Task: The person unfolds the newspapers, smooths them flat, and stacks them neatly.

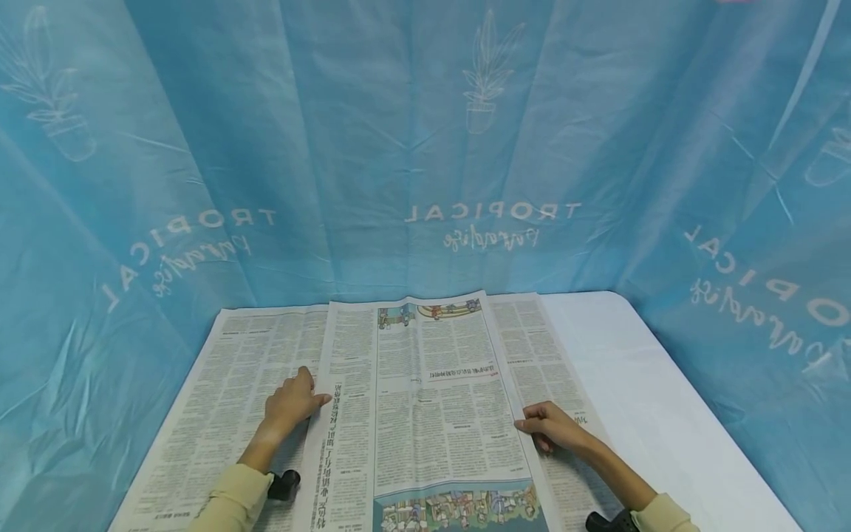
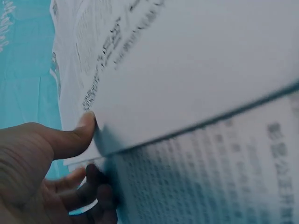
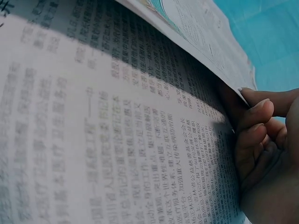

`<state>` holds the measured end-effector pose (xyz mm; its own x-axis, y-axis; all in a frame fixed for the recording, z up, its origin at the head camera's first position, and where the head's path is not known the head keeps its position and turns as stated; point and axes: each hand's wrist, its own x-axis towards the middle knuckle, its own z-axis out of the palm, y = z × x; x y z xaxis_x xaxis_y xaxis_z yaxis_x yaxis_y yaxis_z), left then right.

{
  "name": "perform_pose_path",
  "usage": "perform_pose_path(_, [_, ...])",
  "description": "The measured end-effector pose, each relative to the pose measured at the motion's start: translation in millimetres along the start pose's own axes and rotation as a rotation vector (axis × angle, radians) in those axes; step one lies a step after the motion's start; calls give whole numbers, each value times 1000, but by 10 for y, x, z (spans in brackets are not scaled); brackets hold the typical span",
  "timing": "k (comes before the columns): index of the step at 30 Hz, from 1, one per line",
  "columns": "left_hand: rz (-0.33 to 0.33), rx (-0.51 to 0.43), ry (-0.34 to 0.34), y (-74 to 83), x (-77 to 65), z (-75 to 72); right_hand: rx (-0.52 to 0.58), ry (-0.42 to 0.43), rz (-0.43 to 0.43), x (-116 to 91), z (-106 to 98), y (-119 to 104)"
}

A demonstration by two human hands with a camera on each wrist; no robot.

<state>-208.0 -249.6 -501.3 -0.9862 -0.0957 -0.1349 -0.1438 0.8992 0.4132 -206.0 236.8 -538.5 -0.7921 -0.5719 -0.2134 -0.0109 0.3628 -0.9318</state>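
A narrow newspaper [image 1: 439, 414] with coloured cartoon pictures lies on top of a wider spread newspaper [image 1: 233, 399]. My left hand [image 1: 291, 405] holds its left edge; in the left wrist view, the thumb [image 2: 79, 137] presses on the sheet with the fingers below the edge. On the opposite side my right hand [image 1: 555, 428] pinches the right edge between thumb and forefinger, the other fingers curled underneath. The right wrist view shows that edge lifted a little, casting a shadow on the printed page [image 3: 117, 126] below.
A white tabletop [image 1: 665, 414] shows to the right of the newspapers. Blue curtains [image 1: 425, 148] printed with plants and lettering surround the table at the back and both sides. Dark wrist cameras [image 1: 284, 485] are strapped at both cuffs.
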Motion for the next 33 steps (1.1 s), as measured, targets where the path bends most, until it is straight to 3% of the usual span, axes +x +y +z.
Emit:
perform_pose_path(5, [45, 8, 9, 121, 71, 3, -17, 27, 6, -16, -16, -13])
perform_pose_path(9, [123, -40, 2, 250, 132, 62, -33, 34, 0, -23, -28, -12])
perform_pose_path(14, [286, -123, -14, 457, 208, 217, -31, 33, -12, -18, -39, 4])
perform_pose_path(21, [459, -200, -52, 821, 305, 417, -48, 42, -41, -1, -20, 22])
perform_pose_path(28, [612, -162, -60, 1132, 427, 612, -21, 10, -65, -3, 46, 72])
perform_pose_path(33, [664, -86, -46, 1374, 515, 732, -19, 37, -83, -18, 83, 29])
